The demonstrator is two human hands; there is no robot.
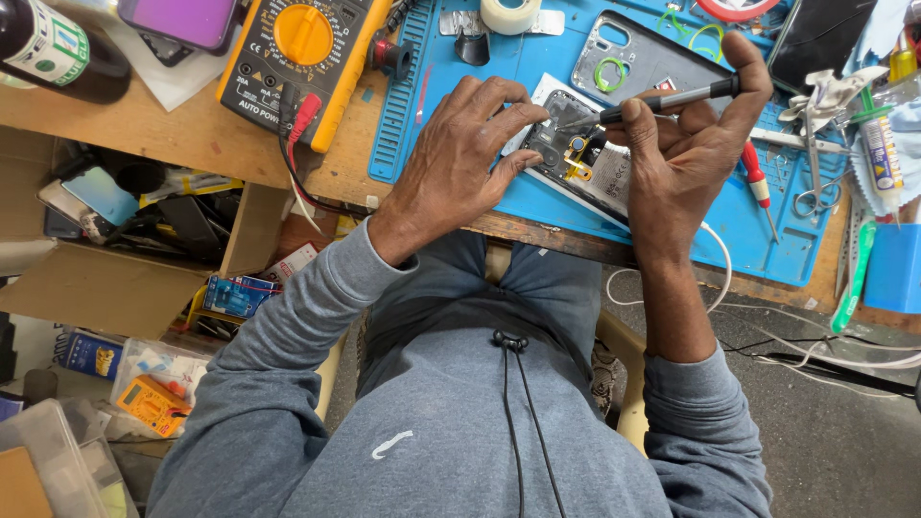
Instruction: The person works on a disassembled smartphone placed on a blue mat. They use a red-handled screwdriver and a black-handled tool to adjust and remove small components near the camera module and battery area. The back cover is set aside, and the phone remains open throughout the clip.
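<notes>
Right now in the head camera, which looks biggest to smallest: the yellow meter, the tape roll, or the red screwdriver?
1. Yellow meter, clearly the largest.
2 and 3. Tape roll and red screwdriver: too alike to rank. The roll is wider but cut by the frame edge, and the screwdriver is longer but thin.

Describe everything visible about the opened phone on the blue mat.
The opened phone lies flat and angled on the blue silicone work mat near the desk edge, back cover off, showing dark boards, a gold part and silvery shielding. The left hand presses its upper end; the right hand sets a slim dark screwdriver tip on it.
</notes>
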